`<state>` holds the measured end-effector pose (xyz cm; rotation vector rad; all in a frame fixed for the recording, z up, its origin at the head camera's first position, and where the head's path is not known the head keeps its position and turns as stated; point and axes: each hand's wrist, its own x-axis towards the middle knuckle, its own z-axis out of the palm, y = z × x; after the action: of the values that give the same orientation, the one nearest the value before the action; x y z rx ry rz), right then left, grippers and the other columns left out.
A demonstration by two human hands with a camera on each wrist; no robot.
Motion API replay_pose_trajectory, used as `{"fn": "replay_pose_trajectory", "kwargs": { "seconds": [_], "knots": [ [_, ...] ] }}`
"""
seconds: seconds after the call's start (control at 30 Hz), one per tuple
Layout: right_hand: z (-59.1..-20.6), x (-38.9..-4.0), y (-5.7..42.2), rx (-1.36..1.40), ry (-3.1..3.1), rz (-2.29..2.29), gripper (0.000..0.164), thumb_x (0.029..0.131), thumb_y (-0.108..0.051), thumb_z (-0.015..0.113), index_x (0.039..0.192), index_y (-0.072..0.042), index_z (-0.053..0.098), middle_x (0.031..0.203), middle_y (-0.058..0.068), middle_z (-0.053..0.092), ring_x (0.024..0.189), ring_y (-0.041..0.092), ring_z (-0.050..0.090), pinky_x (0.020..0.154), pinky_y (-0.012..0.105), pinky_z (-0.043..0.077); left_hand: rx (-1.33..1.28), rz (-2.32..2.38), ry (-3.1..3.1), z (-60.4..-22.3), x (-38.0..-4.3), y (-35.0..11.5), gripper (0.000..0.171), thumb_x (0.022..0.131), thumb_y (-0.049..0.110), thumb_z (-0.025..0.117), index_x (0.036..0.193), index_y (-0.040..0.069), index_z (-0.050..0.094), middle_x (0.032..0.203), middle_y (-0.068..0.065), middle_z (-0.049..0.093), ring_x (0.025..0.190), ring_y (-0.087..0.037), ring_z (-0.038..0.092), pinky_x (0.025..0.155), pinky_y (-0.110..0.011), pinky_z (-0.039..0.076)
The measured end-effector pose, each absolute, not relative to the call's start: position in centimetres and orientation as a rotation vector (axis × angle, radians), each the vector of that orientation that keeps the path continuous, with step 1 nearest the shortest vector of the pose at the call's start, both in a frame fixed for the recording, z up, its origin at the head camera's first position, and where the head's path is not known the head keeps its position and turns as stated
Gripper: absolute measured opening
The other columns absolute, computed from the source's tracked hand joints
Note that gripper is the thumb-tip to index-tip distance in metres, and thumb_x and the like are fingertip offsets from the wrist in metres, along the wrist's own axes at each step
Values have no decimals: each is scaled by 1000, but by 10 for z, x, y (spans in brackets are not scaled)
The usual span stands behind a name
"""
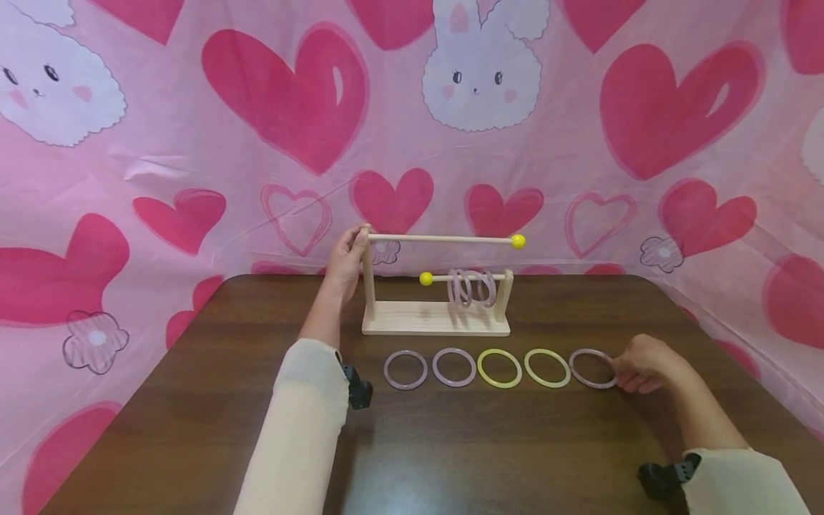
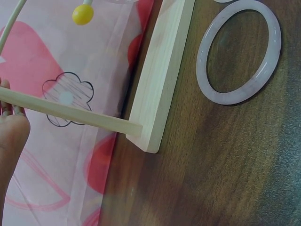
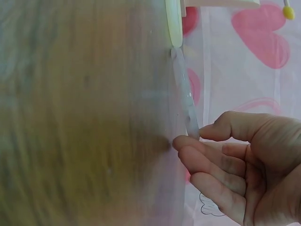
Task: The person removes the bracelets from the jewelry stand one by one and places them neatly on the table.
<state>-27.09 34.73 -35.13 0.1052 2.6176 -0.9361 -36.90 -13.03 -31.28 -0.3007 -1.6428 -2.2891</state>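
Observation:
My left hand (image 1: 344, 263) holds the top of the tall post (image 1: 369, 286) of a wooden bangle stand; in the left wrist view the fingers (image 2: 6, 107) show behind that post. On the right, my right hand (image 1: 649, 363) pinches the edge of a pale purple bangle (image 1: 572, 366) between thumb and fingers. The right wrist view shows this bangle (image 3: 184, 89) edge-on, its near edge tipped slightly up from the table. Several pale purple bangles (image 1: 455, 290) hang on the stand's lower rod. Its upper rod (image 1: 444, 239) is bare and ends in a yellow ball (image 1: 518, 242).
Left of the pinched bangle, a row on the brown table (image 1: 489, 450) has two yellow-green bangles (image 1: 499, 351) (image 1: 547, 351) and two pale purple ones (image 1: 454, 350) (image 1: 405, 352). The stand's base (image 1: 431, 327) sits behind them. A pink heart-patterned cloth (image 1: 399, 150) hangs behind the table.

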Motion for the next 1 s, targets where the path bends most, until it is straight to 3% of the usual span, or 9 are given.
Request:
{"fn": "replay_pose_trajectory", "kwargs": {
  "seconds": [0.1, 0.23, 0.43, 0.77, 0.9, 1.0],
  "knots": [
    [-352, -272, 348, 115, 2621, -924, 19, 80, -8, 55, 75, 8, 63, 64, 10, 64, 59, 21, 64, 55, 37, 51, -301, -2291, -1634, -314, -371, -130, 11, 97, 11, 47, 102, 15, 55, 105, -6, 60, 97, -11, 51, 93, -29, 36],
    [-351, -273, 348, 129, 2627, -897, 19, 80, -8, 55, 74, 8, 64, 64, 10, 64, 59, 21, 64, 55, 37, 52, -282, -2301, -1639, -313, -371, -130, 11, 97, 11, 46, 102, 15, 55, 121, -25, 48, 95, -10, 50, 89, -26, 37],
    [-351, -273, 347, 168, 2627, -890, 19, 79, -9, 57, 72, 8, 64, 63, 9, 64, 58, 20, 64, 55, 37, 52, -284, -2305, -1645, -312, -370, -131, 13, 97, 12, 47, 96, 21, 56, 118, -20, 51, 96, -11, 50, 88, -27, 36],
    [-350, -271, 346, 175, 2631, -899, 19, 79, -8, 57, 71, 8, 65, 62, 9, 64, 58, 20, 63, 55, 37, 52, -294, -2290, -1647, -313, -371, -130, 17, 97, 10, 46, 112, 4, 53, 123, -25, 47, 98, -11, 51, 95, -29, 35],
    [-350, -270, 346, 176, 2631, -905, 18, 78, -7, 57, 71, 8, 64, 61, 9, 64, 57, 20, 63, 54, 37, 52, -300, -2290, -1647, -314, -371, -131, 12, 97, 11, 46, 105, 13, 55, 121, -24, 49, 99, -11, 50, 96, -29, 35],
    [-350, -270, 346, 188, 2634, -901, 17, 77, -7, 58, 71, 8, 64, 61, 8, 64, 57, 19, 63, 54, 36, 52, -307, -2288, -1645, -314, -370, -132, 11, 97, 11, 47, 101, 17, 55, 109, -10, 58, 100, -11, 50, 97, -29, 34]
  ]
}}
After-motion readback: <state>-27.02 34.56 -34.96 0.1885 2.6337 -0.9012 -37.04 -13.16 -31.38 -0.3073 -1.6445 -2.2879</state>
